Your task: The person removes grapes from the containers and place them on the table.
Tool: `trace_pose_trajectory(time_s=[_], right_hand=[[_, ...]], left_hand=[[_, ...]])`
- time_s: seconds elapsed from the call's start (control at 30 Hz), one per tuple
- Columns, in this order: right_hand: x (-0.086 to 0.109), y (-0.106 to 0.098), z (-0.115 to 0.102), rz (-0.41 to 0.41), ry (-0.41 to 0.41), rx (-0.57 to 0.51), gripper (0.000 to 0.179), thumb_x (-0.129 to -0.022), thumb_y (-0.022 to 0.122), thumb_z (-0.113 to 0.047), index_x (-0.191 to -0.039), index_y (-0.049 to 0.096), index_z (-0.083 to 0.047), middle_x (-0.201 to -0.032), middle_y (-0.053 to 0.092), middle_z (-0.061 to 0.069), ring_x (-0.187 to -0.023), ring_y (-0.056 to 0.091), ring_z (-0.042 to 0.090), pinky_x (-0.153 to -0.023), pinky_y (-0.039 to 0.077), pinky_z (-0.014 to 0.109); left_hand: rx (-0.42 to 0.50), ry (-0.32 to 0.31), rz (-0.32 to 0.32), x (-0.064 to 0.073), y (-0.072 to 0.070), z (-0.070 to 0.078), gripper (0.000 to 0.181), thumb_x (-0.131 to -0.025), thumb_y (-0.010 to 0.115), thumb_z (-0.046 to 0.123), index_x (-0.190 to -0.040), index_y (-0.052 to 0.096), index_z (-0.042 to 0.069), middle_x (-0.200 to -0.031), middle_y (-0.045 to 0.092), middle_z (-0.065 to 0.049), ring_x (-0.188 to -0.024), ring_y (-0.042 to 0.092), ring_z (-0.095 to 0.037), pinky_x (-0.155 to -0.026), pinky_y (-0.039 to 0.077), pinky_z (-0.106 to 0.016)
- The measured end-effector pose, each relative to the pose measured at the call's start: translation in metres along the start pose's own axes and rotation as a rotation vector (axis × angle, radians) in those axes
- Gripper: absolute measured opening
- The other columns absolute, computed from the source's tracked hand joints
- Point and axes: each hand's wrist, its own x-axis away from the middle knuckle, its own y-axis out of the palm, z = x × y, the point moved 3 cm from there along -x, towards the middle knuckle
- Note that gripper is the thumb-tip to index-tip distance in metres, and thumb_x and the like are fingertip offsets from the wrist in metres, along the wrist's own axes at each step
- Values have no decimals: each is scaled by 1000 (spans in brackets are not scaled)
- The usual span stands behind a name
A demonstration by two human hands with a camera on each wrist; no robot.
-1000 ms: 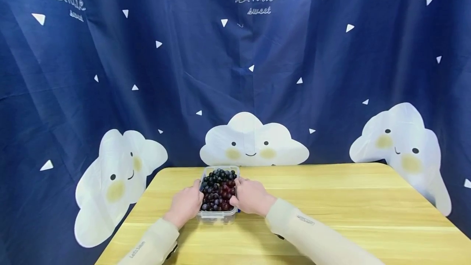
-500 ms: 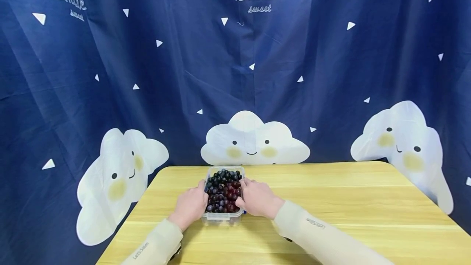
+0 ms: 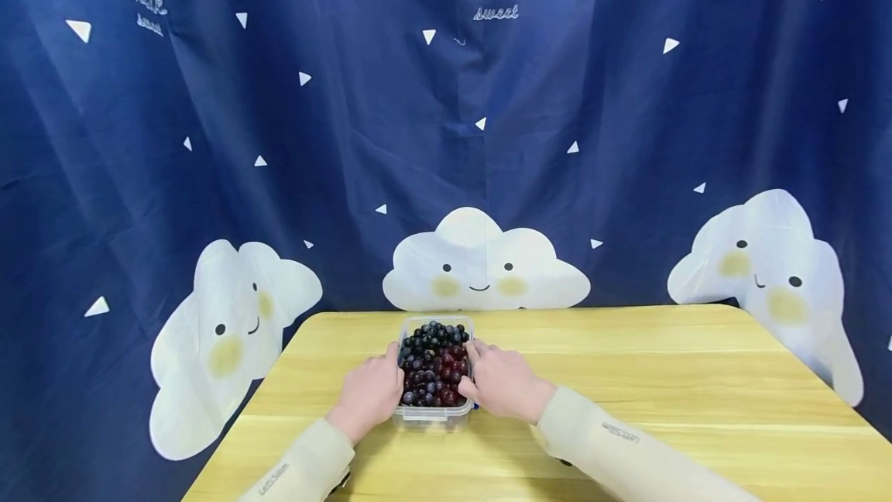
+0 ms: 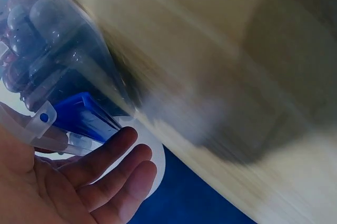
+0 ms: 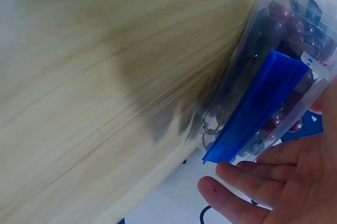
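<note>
A clear plastic food box full of dark purple, black and red grapes stands near the far edge of the wooden table, its top uncovered. My left hand holds its left rim, and my right hand grips the right rim with the thumb over the edge. A blue side latch hangs down by the left fingers in the left wrist view. In the right wrist view another blue latch hangs along the box wall beside the right fingers. Grape stems show through the wall there.
The light wooden table stretches far to the right of the box. Its far edge lies just behind the box, against a dark blue curtain printed with white clouds and triangles.
The box has moved a little to the right across the table, with both hands still holding its sides. The head view has also shifted slightly.
</note>
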Motion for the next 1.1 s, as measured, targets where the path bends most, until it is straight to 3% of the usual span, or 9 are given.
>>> trace_pose_trajectory(time_s=[0.17, 0.43, 0.7, 1.1], right_hand=[[5, -4, 1, -8, 0, 12, 64, -100, 45, -43, -142, 53, 6, -144, 56, 21, -124, 62, 37, -89, 57, 48], [13, -8, 4, 33, -18, 14, 62, -99, 47, -39, -139, 54, 7, -140, 58, 23, -119, 64, 36, -83, 59, 47], [22, -10, 8, 18, -31, 16, 63, -100, 45, -42, -140, 54, 7, -143, 56, 23, -121, 63, 40, -92, 55, 51], [37, -14, 12, 30, -57, 39, 60, -101, 47, -40, -138, 57, 6, -140, 59, 21, -124, 63, 33, -85, 57, 50]], left_hand=[[-16, 6, 11, 1, -2, 5, 43, -97, 53, 19, -135, 52, -1, -77, 66, -10, -68, 66, -28, -50, 48, -43], [-47, 27, 20, 6, -7, 15, 40, -96, 54, 18, -131, 53, 0, -77, 65, -9, -64, 65, -27, -47, 47, -44], [-26, 26, -17, 7, -10, 25, 42, -97, 53, 19, -134, 49, 1, -77, 63, -8, -62, 63, -26, -47, 45, -43], [-31, 58, -72, 11, -12, 38, 36, -97, 52, 20, -127, 48, 0, -77, 59, -8, -58, 58, -23, -45, 42, -41]])
